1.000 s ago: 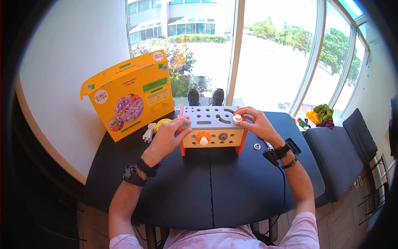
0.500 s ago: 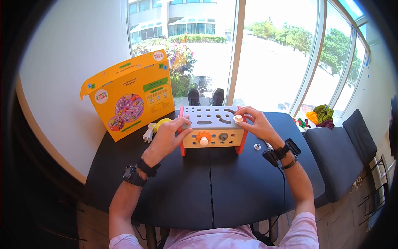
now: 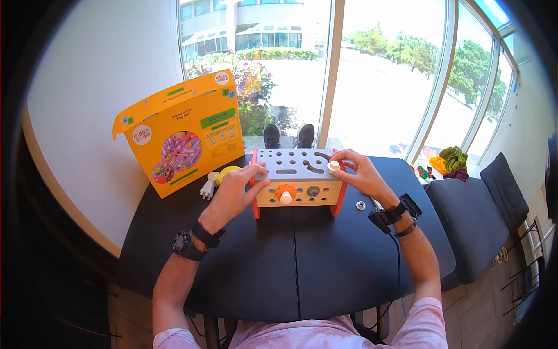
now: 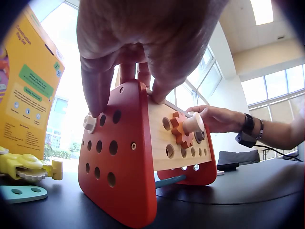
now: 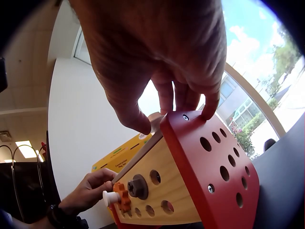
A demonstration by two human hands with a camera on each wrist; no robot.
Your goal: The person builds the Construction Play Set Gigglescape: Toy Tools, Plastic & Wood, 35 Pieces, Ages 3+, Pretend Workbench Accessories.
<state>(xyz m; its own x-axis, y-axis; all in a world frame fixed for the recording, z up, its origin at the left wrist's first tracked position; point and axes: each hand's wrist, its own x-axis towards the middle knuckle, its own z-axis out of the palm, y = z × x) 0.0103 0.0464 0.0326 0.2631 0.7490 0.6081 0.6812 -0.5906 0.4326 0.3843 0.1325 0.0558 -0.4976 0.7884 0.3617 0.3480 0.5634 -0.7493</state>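
— What's at the far left?
— A yellow Construction Play Set box [image 3: 192, 136], standing tilted at the black table's [image 3: 250, 267] edge. A yellow toy [image 4: 24, 164] and a mint strip with holes [image 4: 24, 193] lie near it.
— And the left hand [image 3: 231, 195]?
— Closed round the left end of the toy workbench [image 3: 285, 166], fingers over the grey top and red end panel. A white plug [image 4: 89, 123] sits in that panel.
— So the workbench stands on the table?
— Yes, upright on its two red ends, near the far edge. Along its wooden front come an orange gear [image 3: 279, 191] with a white peg [image 3: 285, 198] through it, then a grey bolt [image 3: 313, 192].
— The right hand [image 3: 366, 176]?
— Thumb and finger pinch a white bolt [image 3: 333, 166] at the top's right end. I can't tell how deep it sits.
— Beyond that?
— A small white ring-shaped piece [image 3: 360, 205] on the table, then a dark grey padded seat [image 3: 474, 215], with colourful bundles [image 3: 452, 161] behind it.
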